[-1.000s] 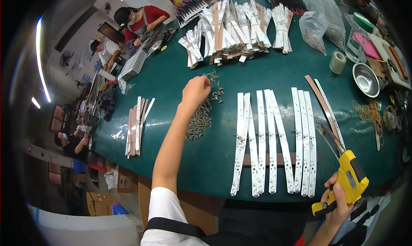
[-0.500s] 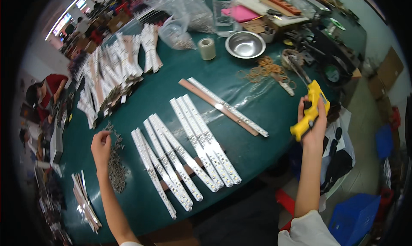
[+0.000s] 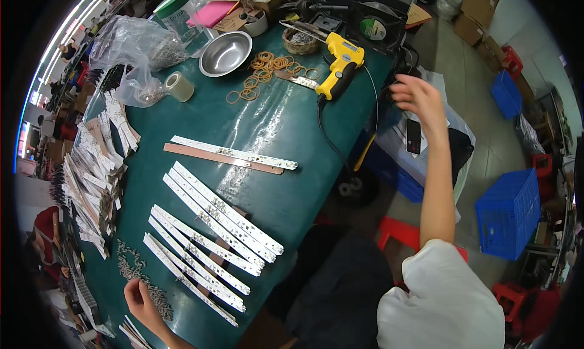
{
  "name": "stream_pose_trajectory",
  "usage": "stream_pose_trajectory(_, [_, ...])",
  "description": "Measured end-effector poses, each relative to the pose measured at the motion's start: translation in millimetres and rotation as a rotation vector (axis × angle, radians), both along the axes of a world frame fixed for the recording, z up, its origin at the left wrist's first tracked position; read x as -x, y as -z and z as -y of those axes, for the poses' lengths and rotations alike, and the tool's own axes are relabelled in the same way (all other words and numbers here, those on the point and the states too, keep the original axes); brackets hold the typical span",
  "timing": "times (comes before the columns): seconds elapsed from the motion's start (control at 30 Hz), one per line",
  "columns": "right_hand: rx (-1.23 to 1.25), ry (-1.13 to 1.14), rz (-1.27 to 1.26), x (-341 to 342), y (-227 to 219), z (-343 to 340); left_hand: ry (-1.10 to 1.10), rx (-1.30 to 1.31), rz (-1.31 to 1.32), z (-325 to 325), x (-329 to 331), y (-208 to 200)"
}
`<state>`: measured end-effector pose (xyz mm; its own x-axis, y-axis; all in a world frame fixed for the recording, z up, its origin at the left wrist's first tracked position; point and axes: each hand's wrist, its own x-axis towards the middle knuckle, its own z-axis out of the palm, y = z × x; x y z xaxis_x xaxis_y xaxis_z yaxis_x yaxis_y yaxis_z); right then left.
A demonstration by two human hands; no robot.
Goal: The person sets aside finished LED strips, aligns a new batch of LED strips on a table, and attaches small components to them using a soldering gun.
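My left hand (image 3: 145, 306) is at the near left, fingers curled together beside a pile of small grey parts (image 3: 159, 301); whatever they pinch, if anything, is hidden. My right hand (image 3: 421, 102) hangs past the table's right edge, its fingers apart and holding nothing. Left of it, a yellow soldering gun (image 3: 342, 63) with a black grip lies on the table, its long tip over a small round bowl (image 3: 300, 41). White LED strips (image 3: 213, 221) lie in fanned groups mid-table. Beyond them one white strip (image 3: 237, 152) lies beside a copper-coloured strip (image 3: 222, 159).
Many bundled strips (image 3: 91, 172) are heaped at the left. Toward the back are a metal bowl (image 3: 225, 54), rubber bands (image 3: 261, 69), a tape roll (image 3: 179, 87) and a plastic bag (image 3: 134, 41). A cord (image 3: 328, 136) hangs over the edge. Blue crates (image 3: 508, 212) stand on the floor.
The soldering gun has left my right hand and now lies on the table. The view has turned to the right. My left hand stays near the grey parts.
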<state>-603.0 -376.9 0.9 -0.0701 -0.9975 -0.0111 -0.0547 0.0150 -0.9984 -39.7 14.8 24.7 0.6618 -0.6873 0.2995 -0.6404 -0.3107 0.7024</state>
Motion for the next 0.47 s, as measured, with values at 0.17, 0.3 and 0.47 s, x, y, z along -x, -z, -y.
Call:
stream_pose_trajectory(0.17, [-0.104,0.464,0.133,196,182,19,-0.287,0.166,0.016,-24,54,12])
stream_pose_trajectory(0.3, [0.009,0.576,-1.132,297,306,51,-0.448,0.249,0.099,-63,92,38])
stream_pose_trajectory(0.47, [-0.028,0.642,-1.603,111,306,244,-0.603,0.312,-0.105,-132,147,66])
